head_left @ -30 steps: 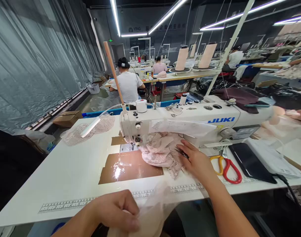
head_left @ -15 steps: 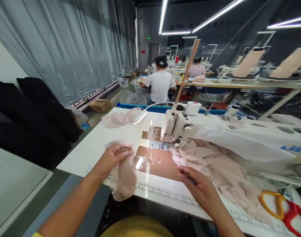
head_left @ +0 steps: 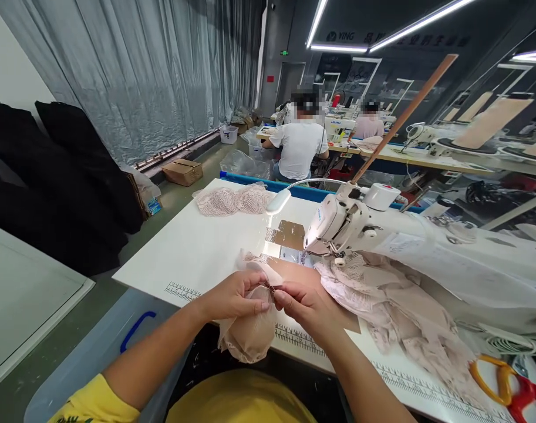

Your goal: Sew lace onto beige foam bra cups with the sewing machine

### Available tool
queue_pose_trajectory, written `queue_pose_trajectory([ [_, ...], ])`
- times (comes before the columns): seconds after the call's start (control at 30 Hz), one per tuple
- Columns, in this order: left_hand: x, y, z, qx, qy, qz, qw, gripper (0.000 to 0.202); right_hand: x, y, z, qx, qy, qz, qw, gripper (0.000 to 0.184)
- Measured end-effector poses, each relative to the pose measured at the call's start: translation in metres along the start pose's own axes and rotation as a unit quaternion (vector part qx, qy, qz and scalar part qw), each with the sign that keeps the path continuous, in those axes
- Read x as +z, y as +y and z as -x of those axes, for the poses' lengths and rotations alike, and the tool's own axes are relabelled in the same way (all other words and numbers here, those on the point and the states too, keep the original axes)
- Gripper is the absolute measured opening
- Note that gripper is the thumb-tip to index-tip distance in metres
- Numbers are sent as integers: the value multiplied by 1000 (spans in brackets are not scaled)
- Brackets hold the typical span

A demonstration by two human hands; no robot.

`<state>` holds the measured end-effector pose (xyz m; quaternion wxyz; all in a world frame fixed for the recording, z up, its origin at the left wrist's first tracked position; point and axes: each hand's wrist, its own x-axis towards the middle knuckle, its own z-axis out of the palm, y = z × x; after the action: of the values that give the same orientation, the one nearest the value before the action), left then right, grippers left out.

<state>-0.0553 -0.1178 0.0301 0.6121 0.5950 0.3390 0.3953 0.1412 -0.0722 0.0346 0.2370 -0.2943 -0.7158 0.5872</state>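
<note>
My left hand point(head_left: 245, 294) is closed on a pale pink lace bra cup point(head_left: 250, 335), which hangs over the table's front edge. My right hand point(head_left: 300, 302) meets it at the cup's upper edge, thumb and forefinger pinched together. A small dark bit shows between the fingertips, too small to name. Just beyond the hands stands the white sewing machine point(head_left: 333, 226), its needle area over a metal plate. To the right of my right hand, a heap of pale pink lace fabric point(head_left: 382, 294) lies against the machine.
Two joined lace cups point(head_left: 235, 200) lie at the table's far left. Scissors with orange and red handles point(head_left: 496, 382) rest at the front right. A lamp point(head_left: 279, 201) reaches over the white table point(head_left: 162, 258). Two people point(head_left: 298, 147) sit at machines farther off.
My right hand has moved left, away from the fabric heap, to meet my left hand at the bra cup. The left hand has shifted right with the cup. The view has turned slightly.
</note>
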Motion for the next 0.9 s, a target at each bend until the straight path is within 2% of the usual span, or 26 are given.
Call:
queue_pose_trajectory([
  [0.07,0,-6,-1,3,0,9,1000,34,4,3,-1,-1,22,-4,1000,40],
  [0.13,0,-13,0,-3,14,9,1000,48,2,9,3,-2,45,26,999,39],
  [0.2,0,-16,3,-25,27,11,999,56,-10,20,14,-11,74,111,991,40],
  [0.23,0,-16,5,-42,30,13,999,54,-19,28,22,-19,90,176,980,38],
  [0.3,0,-13,10,-64,33,14,997,41,-40,45,41,-28,128,334,933,35],
  [0.37,4,-7,12,-59,39,14,997,32,-58,59,59,-34,183,453,872,34],
  [0.4,7,-4,11,-49,40,15,998,28,-64,63,67,-37,218,476,851,35],
  [0.43,11,-1,10,-36,38,16,998,26,-66,65,72,-37,243,469,849,34],
  [0.47,16,0,6,-23,36,15,999,24,-64,64,76,-35,252,430,866,33],
  [0.5,21,1,2,-12,32,10,999,23,-58,61,76,-25,235,361,902,33],
  [0.57,31,1,-9,15,33,-30,999,22,-39,51,71,-32,140,170,975,45],
  [0.6,34,0,-15,34,42,-70,996,22,-28,46,66,-25,86,82,993,53],
  [0.63,36,-1,-21,59,60,-122,989,22,-18,41,60,-5,58,11,998,56],
  [0.67,35,-3,-27,89,82,-183,976,22,-9,38,54,28,46,-38,998,48],
  [0.73,27,-7,-35,134,122,-314,932,24,3,36,47,72,23,-118,990,39],
  [0.77,21,-10,-37,137,125,-375,908,24,6,37,46,88,21,-157,984,38],
  [0.83,7,-16,-37,101,98,-476,868,22,4,40,50,102,41,-232,966,39],
  [0.9,-4,-23,-30,53,73,-541,836,18,-7,42,63,109,106,-278,948,39],
])
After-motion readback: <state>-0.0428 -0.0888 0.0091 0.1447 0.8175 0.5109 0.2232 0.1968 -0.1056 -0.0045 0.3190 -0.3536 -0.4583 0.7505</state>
